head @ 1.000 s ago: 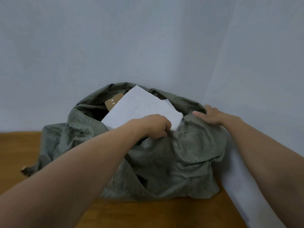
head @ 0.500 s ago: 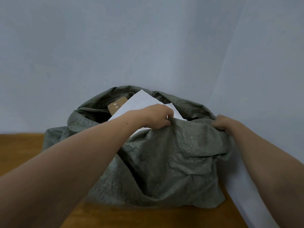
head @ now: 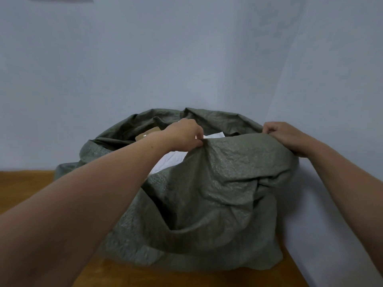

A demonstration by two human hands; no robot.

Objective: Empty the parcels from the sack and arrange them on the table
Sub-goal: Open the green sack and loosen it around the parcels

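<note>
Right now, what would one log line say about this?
stage: sack not yet emptied | left hand: pinches sack rim | right hand: grips sack rim | white parcel, brown parcel: inside sack | sack: on table

wooden table (head: 24,191) | grey-green sack (head: 217,204) resting on it, by wall

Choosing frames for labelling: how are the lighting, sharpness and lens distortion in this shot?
Head view: dim, even, bluish light, soft shadows, no glare; wide-angle stretch swells the forearms at the lower corners; sack weave, left hand and right hand look sharp; white parcel slightly washed out.
</note>
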